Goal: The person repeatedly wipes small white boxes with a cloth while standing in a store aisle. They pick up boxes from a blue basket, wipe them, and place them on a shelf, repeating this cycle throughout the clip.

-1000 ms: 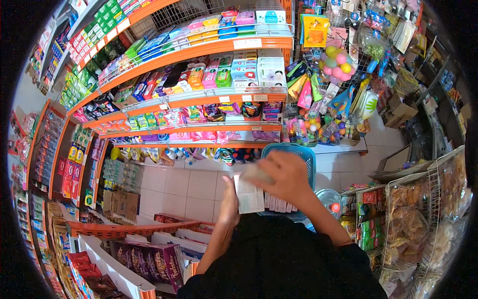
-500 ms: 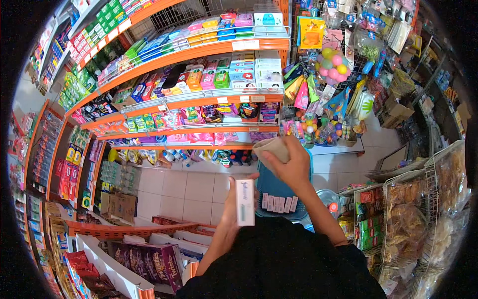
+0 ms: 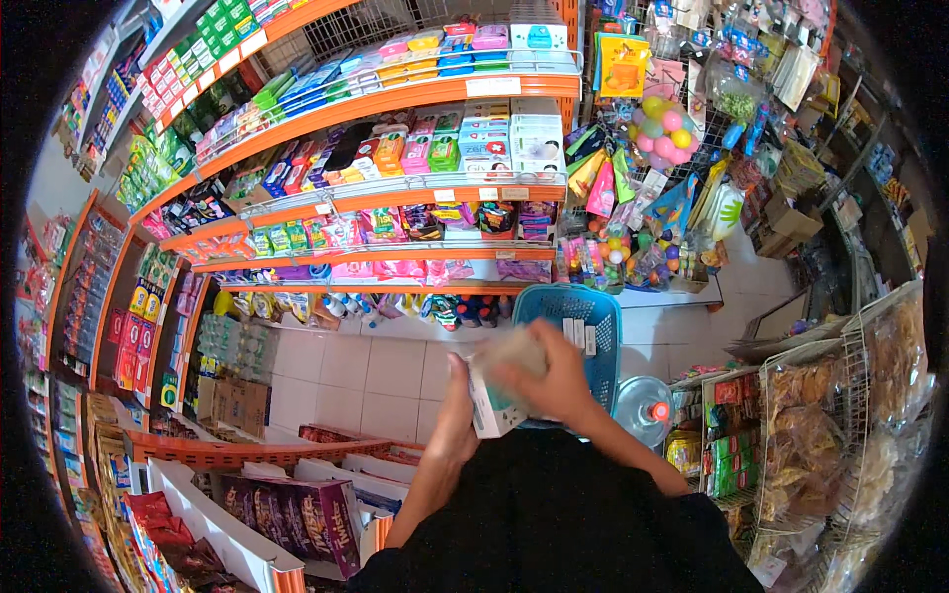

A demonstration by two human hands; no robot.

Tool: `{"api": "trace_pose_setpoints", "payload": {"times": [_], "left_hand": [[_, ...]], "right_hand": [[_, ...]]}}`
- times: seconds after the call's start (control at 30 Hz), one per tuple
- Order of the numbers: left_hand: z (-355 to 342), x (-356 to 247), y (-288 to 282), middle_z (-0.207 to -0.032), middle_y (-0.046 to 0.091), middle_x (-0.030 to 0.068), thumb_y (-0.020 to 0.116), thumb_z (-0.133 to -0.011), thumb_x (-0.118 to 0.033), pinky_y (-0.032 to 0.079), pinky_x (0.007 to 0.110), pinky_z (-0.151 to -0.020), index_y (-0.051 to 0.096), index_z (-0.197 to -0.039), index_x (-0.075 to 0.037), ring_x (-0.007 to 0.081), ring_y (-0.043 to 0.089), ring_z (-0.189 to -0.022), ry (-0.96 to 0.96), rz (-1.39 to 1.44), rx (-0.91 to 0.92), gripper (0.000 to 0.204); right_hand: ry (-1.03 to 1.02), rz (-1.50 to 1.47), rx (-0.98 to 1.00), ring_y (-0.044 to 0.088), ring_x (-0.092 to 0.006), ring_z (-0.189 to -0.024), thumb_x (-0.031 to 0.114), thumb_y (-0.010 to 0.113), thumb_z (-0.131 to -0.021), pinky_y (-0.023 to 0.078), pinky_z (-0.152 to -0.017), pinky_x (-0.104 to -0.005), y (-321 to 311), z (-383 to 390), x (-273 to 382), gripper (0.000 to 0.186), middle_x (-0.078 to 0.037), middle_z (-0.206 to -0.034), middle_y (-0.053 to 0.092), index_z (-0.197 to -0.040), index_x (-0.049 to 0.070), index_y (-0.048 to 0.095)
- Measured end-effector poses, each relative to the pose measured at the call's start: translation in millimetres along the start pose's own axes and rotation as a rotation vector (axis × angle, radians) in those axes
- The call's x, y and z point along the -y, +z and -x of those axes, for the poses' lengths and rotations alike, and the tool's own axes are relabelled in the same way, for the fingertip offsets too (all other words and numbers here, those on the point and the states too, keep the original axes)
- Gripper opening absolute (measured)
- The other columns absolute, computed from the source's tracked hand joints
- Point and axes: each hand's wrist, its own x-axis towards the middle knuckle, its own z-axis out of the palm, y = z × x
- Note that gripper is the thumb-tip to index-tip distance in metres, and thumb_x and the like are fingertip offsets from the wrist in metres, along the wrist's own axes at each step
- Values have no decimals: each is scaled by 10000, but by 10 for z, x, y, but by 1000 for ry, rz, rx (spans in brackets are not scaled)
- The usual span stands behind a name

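Note:
My left hand (image 3: 450, 423) grips a slim white box (image 3: 488, 410) upright in front of my body, thumb along its side. Closed round a beige folded cloth (image 3: 516, 353), my right hand (image 3: 561, 380) is against the upper part of that box; motion smears its fingers. Beneath and beyond the right hand stands a teal plastic basket (image 3: 615, 341). A few small white boxes (image 3: 580, 335) stand in a row inside its far part, while my hand and forearm hide the basket's near part.
Beyond the basket are orange-edged shelves (image 3: 395, 196) packed with boxed soaps and packets. A clear water jug (image 3: 643, 410) stands right of the basket, before a wire rack (image 3: 791, 435) of bagged snacks. Low at left is a shelf (image 3: 297, 494) with purple cartons. Toys hang at far right.
My right hand has come down and left with the cloth, from above the basket onto the box. The box has tilted in my left hand, and the basket's far part has come into view.

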Motion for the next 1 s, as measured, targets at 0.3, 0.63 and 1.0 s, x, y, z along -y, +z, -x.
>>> {"api": "trace_pose_setpoints", "payload": {"times": [0.3,0.63,1.0], "left_hand": [[-111,65,-247,-1062,517,137,391,-717,-681,421,329,-823,120,-1361,-72,217,522,-962,309,-105,265,927],[1,-142,-74,-1013,497,150,784,-598,-295,425,359,-815,-69,-1358,-146,223,526,-923,497,-156,70,1152],[-300,2,-164,-955,560,95,261,-836,-609,438,351,-792,470,-1076,-52,227,556,-839,241,497,-178,641]], "right_hand": [[30,64,-24,576,-286,-753,422,694,-643,458,-654,-381,-391,-321,56,463,-115,-828,579,-865,39,557],[26,439,12,578,-310,-778,476,622,-689,456,-644,-395,-412,-380,122,497,-147,-848,575,-879,24,541],[-854,340,-289,510,-232,-582,303,756,-545,394,-491,-323,54,109,-345,383,-52,-727,527,-779,101,531]]}}
